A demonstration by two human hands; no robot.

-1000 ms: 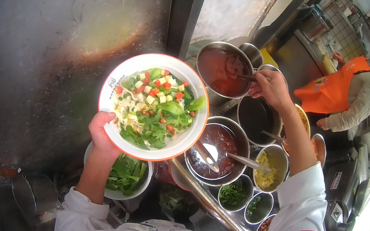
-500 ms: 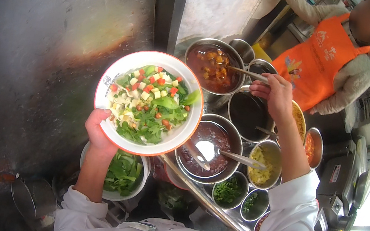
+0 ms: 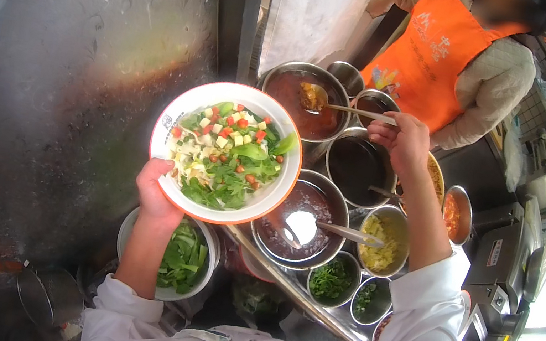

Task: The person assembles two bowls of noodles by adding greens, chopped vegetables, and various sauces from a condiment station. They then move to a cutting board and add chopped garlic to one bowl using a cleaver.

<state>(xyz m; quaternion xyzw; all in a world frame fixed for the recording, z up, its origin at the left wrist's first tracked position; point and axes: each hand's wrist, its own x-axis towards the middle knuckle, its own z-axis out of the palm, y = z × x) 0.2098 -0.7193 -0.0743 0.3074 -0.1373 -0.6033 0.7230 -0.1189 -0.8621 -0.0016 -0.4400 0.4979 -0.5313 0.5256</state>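
The person's left hand (image 3: 161, 194) holds a round white bowl with a thin orange-red rim (image 3: 165, 147), gripping it at the lower left edge; the thumb laps over the rim, while the fingers are hidden beneath. The bowl lies up and to the right of this hand, and left of the person's right hand (image 3: 406, 144), well apart from it. The right hand is closed in a narrow grip around the end of a long-handled metal ladle (image 3: 355, 111), whose scoop lies out to the left of the fingers, over a round steel pot of reddish-brown broth (image 3: 303, 69).

The ladle's long axis runs nearly level across the view, the handle end slightly lower in it, and the scoop end points left. Orange-brown chunks fill the scoop; whether it touches the broth cannot be told. The bowl, being round, has no long axis; its mouth faces up toward the camera, showing white strips, leafy greens, red and pale cubes and brown nuts.

Below the right hand's wrist and to its left stands a steel pot of dark liquid (image 3: 358, 133). A white tub of green leaves (image 3: 214, 254) sits lower than the bowl, and a co-worker in an orange apron (image 3: 426, 52) stands beyond the pots
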